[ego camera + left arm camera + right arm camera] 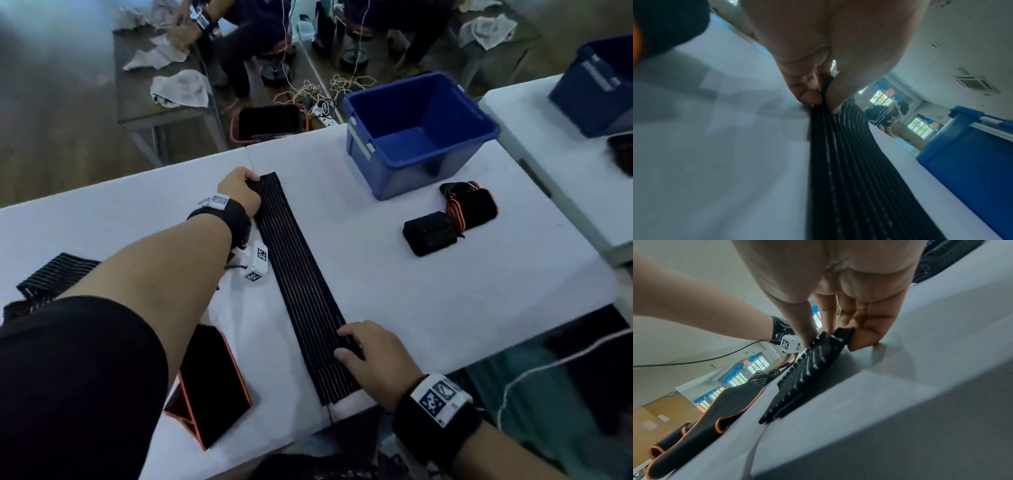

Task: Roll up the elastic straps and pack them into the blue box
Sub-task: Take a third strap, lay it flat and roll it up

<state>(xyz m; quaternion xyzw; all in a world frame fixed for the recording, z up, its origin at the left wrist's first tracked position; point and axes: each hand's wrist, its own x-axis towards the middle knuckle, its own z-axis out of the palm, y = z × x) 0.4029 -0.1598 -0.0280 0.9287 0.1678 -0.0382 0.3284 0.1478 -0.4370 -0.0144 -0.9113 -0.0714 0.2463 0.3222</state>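
Note:
A long black ribbed elastic strap [301, 284] lies stretched flat on the white table [445, 291], running from far to near. My left hand [239, 192] pinches its far end; in the left wrist view, thumb and fingers [809, 95] clamp the strap's [849, 162] edge. My right hand [352, 346] grips the near end, and in the right wrist view its fingers [863, 337] and thumb hold a lifted fold of the strap [803, 374]. The empty blue box [394, 171] stands at the far right, also in the left wrist view [972, 162].
Two rolled straps [430, 233] [472, 205] lie right of the stretched one, in front of the box. An orange-edged black strap [209, 383] and a striped strap [54, 277] lie at the left. A second table with another blue box [596, 89] stands at the right. The near table edge is by my right wrist.

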